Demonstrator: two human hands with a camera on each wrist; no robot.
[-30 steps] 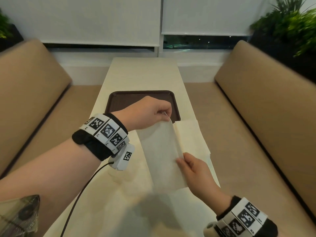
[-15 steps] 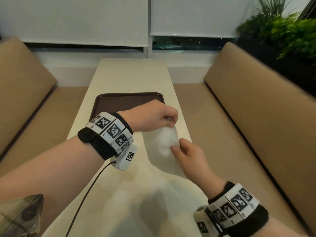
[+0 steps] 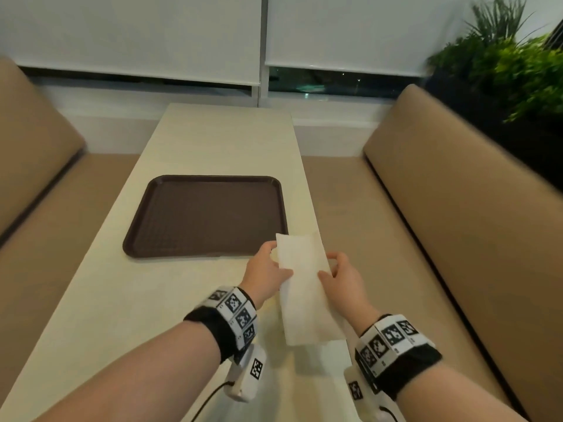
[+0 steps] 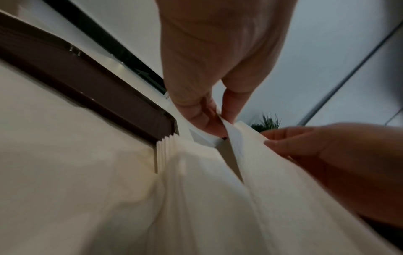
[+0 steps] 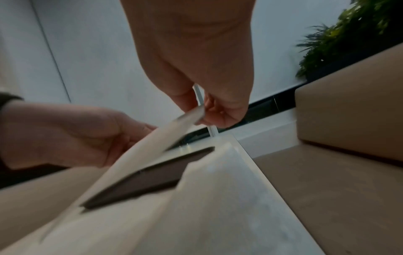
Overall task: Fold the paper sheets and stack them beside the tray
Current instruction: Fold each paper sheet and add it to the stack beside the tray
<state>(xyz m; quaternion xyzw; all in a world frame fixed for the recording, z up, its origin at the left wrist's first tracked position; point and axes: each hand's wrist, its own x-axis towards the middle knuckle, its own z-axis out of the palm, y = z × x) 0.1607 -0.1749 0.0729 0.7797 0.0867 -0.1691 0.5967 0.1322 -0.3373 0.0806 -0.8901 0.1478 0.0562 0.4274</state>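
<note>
Lowered since a second earlier: folded paper sheet (image 3: 307, 287), now near the brown tray (image 3: 207, 181) corner above the desk (image 3: 128, 300), pinched along both edges by left hand (image 3: 265, 274) and right hand (image 3: 342, 277).

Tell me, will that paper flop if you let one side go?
Probably: the folded paper sheet looks thin and bows between the left hand and right hand. It seems light, pinched by fingertips. It would likely slide easily on the smooth table.

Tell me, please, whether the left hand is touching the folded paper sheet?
Touching: in the left wrist view, the left hand pinches the folded paper sheet at its edge between thumb and fingers.
</note>
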